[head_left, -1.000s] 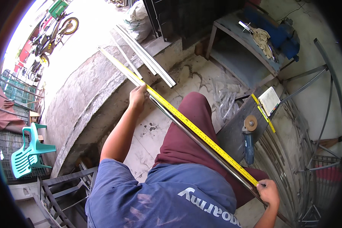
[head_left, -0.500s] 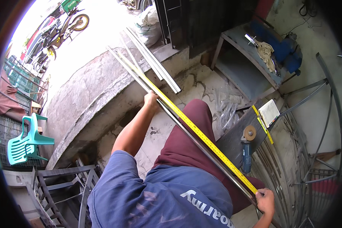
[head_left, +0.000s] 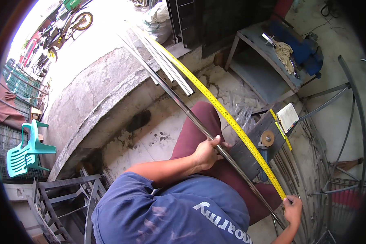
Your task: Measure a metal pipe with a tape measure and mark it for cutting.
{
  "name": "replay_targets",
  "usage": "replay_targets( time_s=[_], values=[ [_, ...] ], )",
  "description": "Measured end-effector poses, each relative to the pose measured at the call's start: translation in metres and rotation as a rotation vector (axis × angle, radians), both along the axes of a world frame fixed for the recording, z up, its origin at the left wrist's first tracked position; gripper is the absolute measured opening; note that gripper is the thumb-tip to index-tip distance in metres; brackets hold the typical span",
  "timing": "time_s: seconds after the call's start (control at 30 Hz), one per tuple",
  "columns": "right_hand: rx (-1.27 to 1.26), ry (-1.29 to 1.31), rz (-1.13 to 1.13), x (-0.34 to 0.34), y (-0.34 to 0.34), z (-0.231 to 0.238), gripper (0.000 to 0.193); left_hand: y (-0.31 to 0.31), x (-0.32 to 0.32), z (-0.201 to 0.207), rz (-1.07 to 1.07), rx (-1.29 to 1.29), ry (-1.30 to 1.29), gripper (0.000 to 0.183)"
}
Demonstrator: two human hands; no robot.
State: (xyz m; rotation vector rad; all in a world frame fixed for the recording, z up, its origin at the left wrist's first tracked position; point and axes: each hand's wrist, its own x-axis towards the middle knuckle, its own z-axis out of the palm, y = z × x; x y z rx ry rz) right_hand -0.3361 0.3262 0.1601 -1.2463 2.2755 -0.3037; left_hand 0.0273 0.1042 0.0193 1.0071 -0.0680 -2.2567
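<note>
A long shiny metal tube [head_left: 175, 100] runs slantwise across my lap, from the far left to the near right. My left hand [head_left: 207, 153] is closed around it near its middle, above my thigh. Between thumb and fingers, my right hand [head_left: 292, 206] pinches the near end of a yellow tape measure [head_left: 227, 115]. The extended tape bows to the right of the tube, apart from it, and reaches over the light metal bars [head_left: 166, 65] at the far side. Its far end is lost in the glare.
An angle grinder [head_left: 266, 142] lies by a dark board [head_left: 248, 152] on my right. Beyond are a notepad [head_left: 288, 118] and a metal workbench [head_left: 252, 67] with a cloth. A concrete ledge [head_left: 97, 103] curves at left, near a green plastic chair [head_left: 28, 150] and metal frames [head_left: 69, 199].
My left hand has slid back along the tube toward my body, letting go of the tape. The tape has swung right, away from the tube, and my right hand has shifted slightly right.
</note>
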Motion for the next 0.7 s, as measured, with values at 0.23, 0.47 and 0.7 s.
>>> replay_targets(
  time_s=[0.23, 0.47, 0.7],
  values=[
    [-0.046, -0.021, -0.046, -0.002, 0.024, -0.027, 0.017, -0.046, 0.025, 0.066, 0.19, -0.558, 0.036, 0.024],
    [-0.074, -0.046, -0.072, 0.008, 0.04, -0.045, 0.017, -0.199, 0.135, 0.114, 0.684, -0.632, -0.161, 0.03],
    [-0.137, -0.048, -0.082, 0.028, 0.028, -0.06, 0.016, -0.21, 0.14, 0.051, 0.703, -0.363, -0.3, 0.029]
  ],
)
